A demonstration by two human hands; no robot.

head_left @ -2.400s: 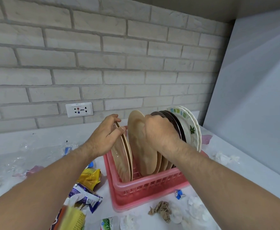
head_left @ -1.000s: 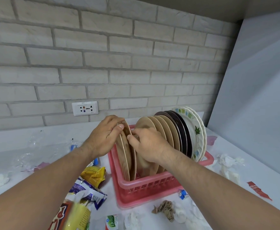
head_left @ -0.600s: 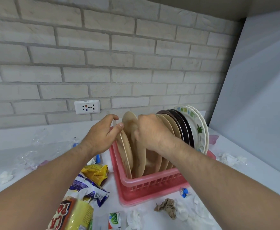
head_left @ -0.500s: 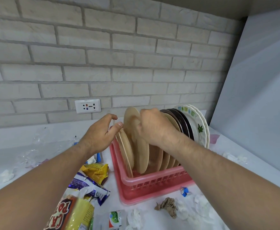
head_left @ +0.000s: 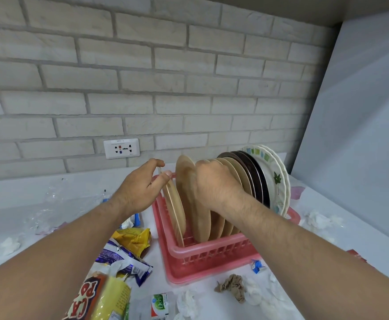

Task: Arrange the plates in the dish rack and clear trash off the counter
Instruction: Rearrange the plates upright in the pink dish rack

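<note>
Two hands at pink slotted plastic rack (head_left: 212, 251).
Left hand (head_left: 142, 188) pinches the thin tan front plate (head_left: 177, 211); right hand (head_left: 214, 183) clamps the next round plate (head_left: 186, 179).

rack (head_left: 212, 256) 1 | dark plates (head_left: 257, 181) 2 | patterned plates (head_left: 275, 172) 2 | socket (head_left: 121, 148) 1

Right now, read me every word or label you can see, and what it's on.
"CA", "PO": red and yellow snack bag, letters cut off.
"Del…": small green and white sachet, rest blurred.
Too small to read: label on white wall socket, print on purple wrapper.
</note>
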